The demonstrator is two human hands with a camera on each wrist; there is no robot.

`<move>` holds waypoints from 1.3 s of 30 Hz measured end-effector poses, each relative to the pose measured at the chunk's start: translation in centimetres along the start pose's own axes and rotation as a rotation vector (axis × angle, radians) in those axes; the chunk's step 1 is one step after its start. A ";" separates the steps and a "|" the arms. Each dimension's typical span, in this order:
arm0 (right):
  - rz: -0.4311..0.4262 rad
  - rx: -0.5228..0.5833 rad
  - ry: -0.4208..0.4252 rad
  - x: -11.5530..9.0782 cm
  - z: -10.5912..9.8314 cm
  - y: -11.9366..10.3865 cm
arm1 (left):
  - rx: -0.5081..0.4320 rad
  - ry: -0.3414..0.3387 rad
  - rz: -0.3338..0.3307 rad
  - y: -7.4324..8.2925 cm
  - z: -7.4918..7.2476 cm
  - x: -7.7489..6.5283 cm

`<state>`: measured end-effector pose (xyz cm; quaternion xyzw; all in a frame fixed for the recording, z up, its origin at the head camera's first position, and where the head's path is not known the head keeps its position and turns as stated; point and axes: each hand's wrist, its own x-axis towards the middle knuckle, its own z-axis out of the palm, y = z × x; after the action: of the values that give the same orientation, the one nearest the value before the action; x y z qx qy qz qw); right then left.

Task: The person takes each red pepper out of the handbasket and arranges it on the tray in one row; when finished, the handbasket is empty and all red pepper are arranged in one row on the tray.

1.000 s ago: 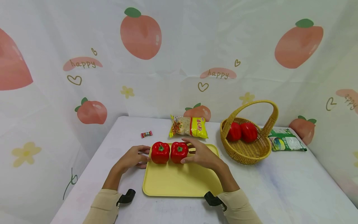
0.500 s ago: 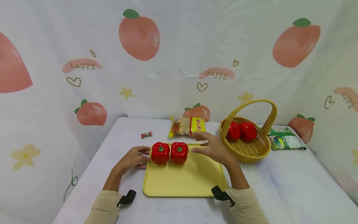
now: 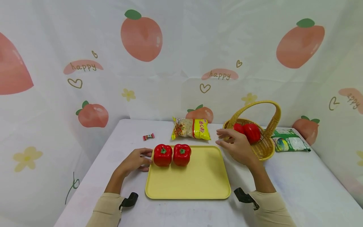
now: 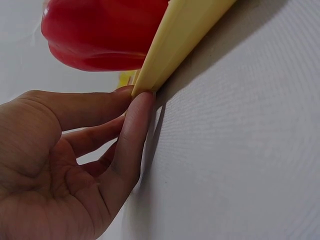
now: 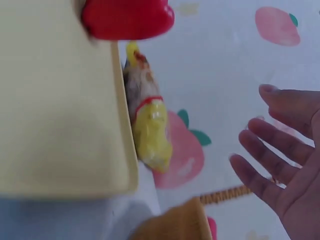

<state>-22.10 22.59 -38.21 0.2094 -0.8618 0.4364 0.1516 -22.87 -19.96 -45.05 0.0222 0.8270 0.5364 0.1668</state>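
Two red bell peppers, a left one [image 3: 163,155] and a right one [image 3: 182,155], stand side by side at the back left of a yellow tray [image 3: 188,184]. My left hand [image 3: 135,162] pinches the tray's left rim between thumb and fingers, as the left wrist view shows close up. My right hand [image 3: 236,146], holding nothing, hovers in front of the wicker basket [image 3: 265,151] with its fingers spread and slightly bent. Inside the basket lie two more red peppers [image 3: 251,133], one partly hidden behind that hand.
A yellow pasta bag [image 3: 191,128] lies behind the tray, and a small wrapped candy [image 3: 148,136] to its left. Right of the basket is a green packet [image 3: 290,140]. The basket's tall handle [image 3: 253,104] arches over it. A printed cloth hangs behind the table.
My right hand has let go of the right bell pepper on the tray and moved right, to the front of the basket. The left hand stays at the tray's rim.
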 end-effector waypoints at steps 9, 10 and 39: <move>-0.011 -0.168 0.076 -1.0 -4.6 1.7 | -0.017 0.001 0.012 -0.2 -0.1 0.2; -0.005 -0.177 0.076 -1.1 -5.0 1.9 | -0.016 0.000 0.013 -0.2 -0.2 0.2; 0.305 -0.225 -0.123 3.2 -11.9 7.2 | -0.011 0.016 0.006 -0.1 0.1 -0.2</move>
<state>-27.51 35.43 -34.91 0.0843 -0.9345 0.3416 0.0534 -22.68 -19.93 -45.13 0.0196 0.8253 0.5415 0.1589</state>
